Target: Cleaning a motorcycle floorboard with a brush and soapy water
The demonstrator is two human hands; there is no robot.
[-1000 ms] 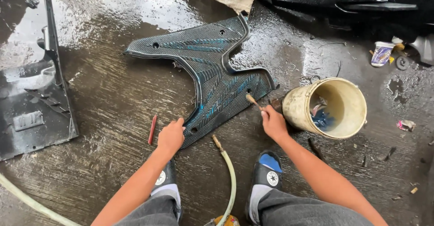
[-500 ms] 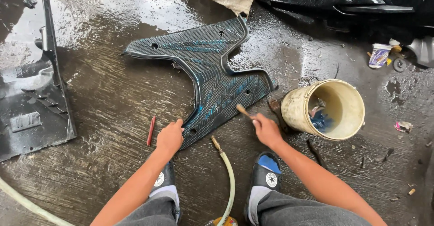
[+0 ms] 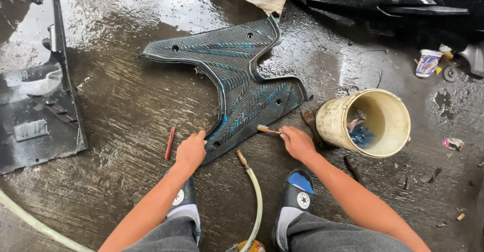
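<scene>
A dark textured scooter floor panel [image 3: 237, 75] with blue streaks lies flat on the wet concrete. My left hand [image 3: 191, 151] grips its near corner and presses it down. My right hand [image 3: 297, 142] holds a small wooden-handled brush [image 3: 267, 129], whose bristles rest on the panel's near right lobe. A dirty cream bucket [image 3: 388, 148] stands just right of my right hand, with a blue cloth inside. My two black-and-blue slippers show below my hands.
A pale hose [image 3: 255, 191] with a brass tip lies between my feet. A red stick [image 3: 170, 142] lies left of my left hand. A large black body panel [image 3: 35, 106] is at the left. More black scooter parts, a cloth and a small cup sit along the top.
My right hand has moved the brush left and down across the panel's near lobe, away from the bucket. My left hand has stayed on the panel's corner.
</scene>
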